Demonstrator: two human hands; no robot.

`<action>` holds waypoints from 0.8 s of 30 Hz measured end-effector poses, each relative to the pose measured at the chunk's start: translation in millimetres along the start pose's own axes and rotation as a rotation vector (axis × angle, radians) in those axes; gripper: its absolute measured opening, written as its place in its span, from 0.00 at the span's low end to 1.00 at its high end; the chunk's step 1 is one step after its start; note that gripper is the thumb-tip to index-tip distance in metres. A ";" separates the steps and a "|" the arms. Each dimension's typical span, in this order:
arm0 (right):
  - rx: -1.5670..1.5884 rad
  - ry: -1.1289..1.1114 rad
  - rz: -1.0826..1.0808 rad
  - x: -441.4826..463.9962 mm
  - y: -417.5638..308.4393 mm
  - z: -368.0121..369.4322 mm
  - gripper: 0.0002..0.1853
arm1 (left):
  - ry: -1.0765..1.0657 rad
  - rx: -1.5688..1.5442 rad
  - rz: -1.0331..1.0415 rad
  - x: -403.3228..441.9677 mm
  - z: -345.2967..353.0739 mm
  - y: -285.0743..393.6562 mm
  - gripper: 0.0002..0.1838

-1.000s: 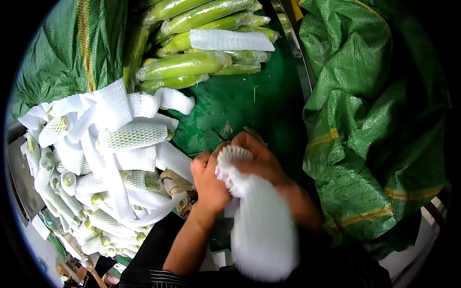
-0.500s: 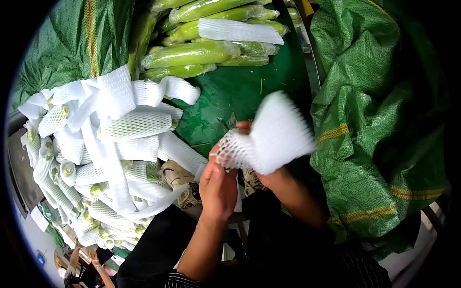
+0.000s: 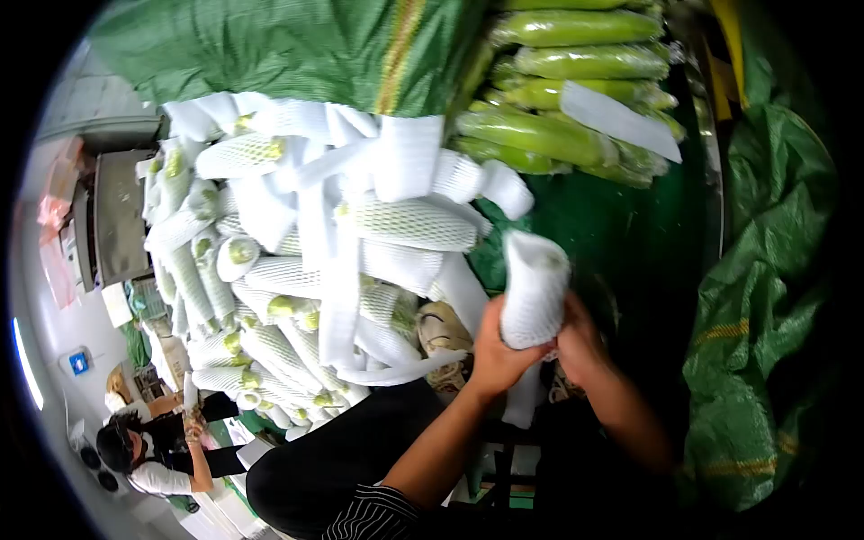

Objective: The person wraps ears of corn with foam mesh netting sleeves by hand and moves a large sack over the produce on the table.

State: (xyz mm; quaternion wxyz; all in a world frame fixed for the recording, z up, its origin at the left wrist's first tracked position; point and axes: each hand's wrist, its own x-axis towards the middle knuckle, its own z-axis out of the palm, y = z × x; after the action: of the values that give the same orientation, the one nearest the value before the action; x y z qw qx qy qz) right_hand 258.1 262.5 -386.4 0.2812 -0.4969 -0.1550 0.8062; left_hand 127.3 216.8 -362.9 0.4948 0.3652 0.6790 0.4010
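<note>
A white foam net sleeve (image 3: 535, 292) stands upright between my two hands, its upper end bunched open. My left hand (image 3: 498, 358) is closed around its lower left side, with the thumb along the bottom. My right hand (image 3: 580, 346) grips the lower right side; its fingers are partly hidden behind the sleeve. Whether anything is inside the sleeve I cannot tell. Left of my hands lies a large heap of long pale green vegetables in foam net sleeves (image 3: 409, 223), mixed with loose flat sleeves (image 3: 409, 162).
Film-wrapped long green vegetables (image 3: 540, 133) are stacked at the top, a flat foam sleeve (image 3: 621, 121) on them. Green woven sacks (image 3: 288, 49) (image 3: 765, 360) lie at upper left and right. A shoe (image 3: 443, 337) shows beneath. Another person (image 3: 148, 450) works at lower left.
The view has swung left, so the heap and stack sit further right. The sleeve, spread wide and flared before, is now upright and narrower between both hands.
</note>
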 end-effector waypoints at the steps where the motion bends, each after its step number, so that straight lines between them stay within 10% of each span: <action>1: -0.057 -0.116 -0.054 -5.3 -6.2 3.7 0.18 | 0.119 -0.061 -0.015 1.6 -15.3 13.4 0.47; 5: -0.267 -0.378 -0.422 -14.5 -37.5 26.6 0.33 | 0.467 -0.625 0.329 42.2 -109.6 105.8 0.45; 7: -0.987 -0.263 -0.641 -1.0 -16.9 12.5 0.40 | 0.666 -0.591 0.436 66.1 -113.4 125.3 0.34; 10: -1.592 -0.199 -0.669 3.1 45.4 -10.3 0.36 | 0.364 -0.187 0.069 34.6 -81.1 9.8 0.07; 14: -1.720 -0.290 -0.583 9.7 110.0 -48.5 0.22 | 0.070 0.149 -0.172 -12.5 -25.4 -66.8 0.13; 17: -1.391 -0.189 -0.627 7.2 98.6 -62.6 0.14 | -0.192 0.542 -0.056 -20.3 -18.3 -68.6 0.19; 24: -0.152 0.011 -0.322 -9.5 14.0 -68.0 0.08 | -0.405 -0.166 -0.173 -3.1 9.7 -46.6 0.26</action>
State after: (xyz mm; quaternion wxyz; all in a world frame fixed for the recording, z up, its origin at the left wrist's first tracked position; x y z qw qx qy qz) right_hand 317.6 243.6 -418.2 0.3692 -0.4901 -0.2916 0.7338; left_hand 132.8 196.6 -405.8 0.6819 0.3368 0.5590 0.3302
